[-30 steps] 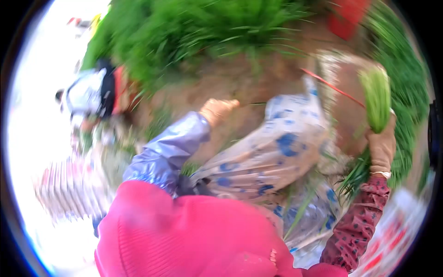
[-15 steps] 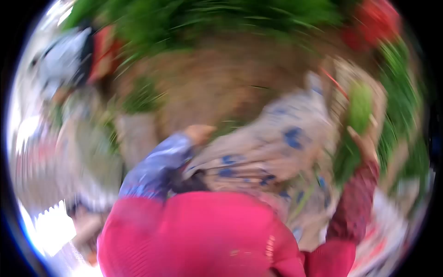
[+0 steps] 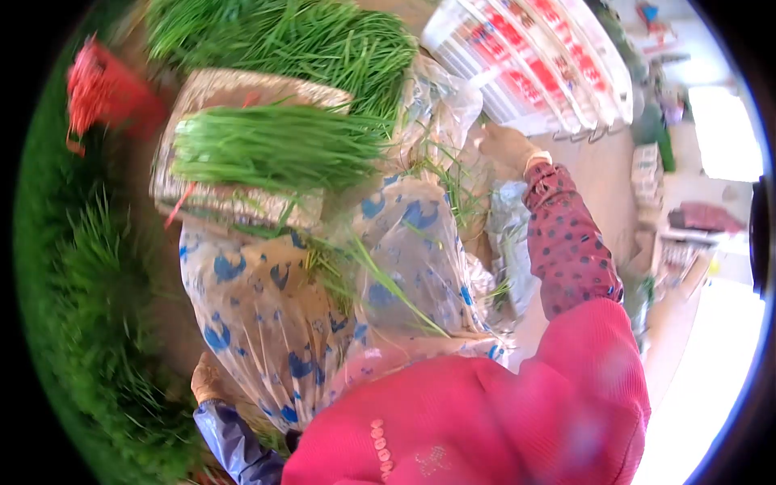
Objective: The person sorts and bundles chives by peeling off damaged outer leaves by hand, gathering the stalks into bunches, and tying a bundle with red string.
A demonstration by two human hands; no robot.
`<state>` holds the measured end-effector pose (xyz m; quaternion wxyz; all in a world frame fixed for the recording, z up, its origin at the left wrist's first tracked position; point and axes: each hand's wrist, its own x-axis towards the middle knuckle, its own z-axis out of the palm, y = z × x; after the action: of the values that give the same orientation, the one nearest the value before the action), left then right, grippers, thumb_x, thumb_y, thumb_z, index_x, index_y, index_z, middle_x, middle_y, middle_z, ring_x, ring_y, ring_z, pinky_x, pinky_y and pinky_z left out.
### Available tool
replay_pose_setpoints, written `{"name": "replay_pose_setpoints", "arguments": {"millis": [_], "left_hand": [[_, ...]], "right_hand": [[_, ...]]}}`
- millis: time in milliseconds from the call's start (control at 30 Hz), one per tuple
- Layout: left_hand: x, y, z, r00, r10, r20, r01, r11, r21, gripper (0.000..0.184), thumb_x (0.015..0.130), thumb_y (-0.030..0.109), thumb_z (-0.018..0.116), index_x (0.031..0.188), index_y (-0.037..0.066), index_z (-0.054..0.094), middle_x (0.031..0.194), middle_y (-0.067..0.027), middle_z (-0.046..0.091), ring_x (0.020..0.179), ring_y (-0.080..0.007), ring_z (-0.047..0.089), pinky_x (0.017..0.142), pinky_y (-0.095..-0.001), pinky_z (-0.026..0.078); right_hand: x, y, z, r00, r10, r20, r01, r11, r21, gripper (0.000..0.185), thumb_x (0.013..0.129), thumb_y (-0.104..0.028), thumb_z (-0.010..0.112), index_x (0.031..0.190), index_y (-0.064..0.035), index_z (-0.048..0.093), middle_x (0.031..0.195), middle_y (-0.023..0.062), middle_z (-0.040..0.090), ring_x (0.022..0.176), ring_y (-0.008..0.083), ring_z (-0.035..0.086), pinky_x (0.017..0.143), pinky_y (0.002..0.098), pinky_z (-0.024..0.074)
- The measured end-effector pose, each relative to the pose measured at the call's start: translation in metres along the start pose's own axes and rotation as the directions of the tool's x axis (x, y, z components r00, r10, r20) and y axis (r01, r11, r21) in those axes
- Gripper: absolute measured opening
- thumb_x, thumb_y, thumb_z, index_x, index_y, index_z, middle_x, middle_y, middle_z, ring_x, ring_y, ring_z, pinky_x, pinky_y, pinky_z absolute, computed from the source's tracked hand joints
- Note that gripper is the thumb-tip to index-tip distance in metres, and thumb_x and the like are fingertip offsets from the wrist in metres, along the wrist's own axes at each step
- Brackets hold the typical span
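My right hand (image 3: 508, 149) is stretched out at upper right beside a crumpled clear plastic bag (image 3: 457, 90). Its fingers look slightly apart, with nothing seen in them. At lower left, my left hand (image 3: 207, 380) hangs next to the blue-patterned plastic sheet (image 3: 299, 323) over my legs; its fingers are too small to make out. A bunch of green stalks (image 3: 267, 145) lies across a pale, rough-edged block (image 3: 194, 93), away from both hands. A red strip (image 3: 179, 206) sticks out below the bunch.
A red container with red strips (image 3: 121, 93) stands at upper left. Long green stalks (image 3: 323, 40) lie behind the block, and more (image 3: 105, 283) fill the left side. Red-and-white printed packages (image 3: 541, 65) are at upper right. Loose stalks lie on the sheet.
The view has swung round to the right. My right hand has let go of the green bunch, which now lies on the block, and has moved away from it.
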<state>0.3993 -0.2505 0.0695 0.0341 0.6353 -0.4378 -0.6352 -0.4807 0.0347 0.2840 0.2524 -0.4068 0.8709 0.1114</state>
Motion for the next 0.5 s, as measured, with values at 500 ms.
{"name": "replay_pose_setpoints", "arguments": {"millis": [500], "left_hand": [[-0.019, 0.582, 0.415, 0.356, 0.414, 0.838, -0.468, -0.697, 0.543, 0.022, 0.082, 0.007, 0.054, 0.103, 0.005, 0.063, 0.130, -0.0114, 0.056, 0.104, -0.0286, 0.060, 0.086, -0.0383, 0.050]], "right_hand": [[0.148, -0.056, 0.113, 0.944, -0.327, -0.051, 0.330, 0.938, 0.107, 0.033, 0.084, -0.017, 0.059, 0.117, -0.0135, 0.061, 0.109, 0.0096, 0.064, 0.108, 0.0292, 0.059, 0.090, 0.0395, 0.0472]]}}
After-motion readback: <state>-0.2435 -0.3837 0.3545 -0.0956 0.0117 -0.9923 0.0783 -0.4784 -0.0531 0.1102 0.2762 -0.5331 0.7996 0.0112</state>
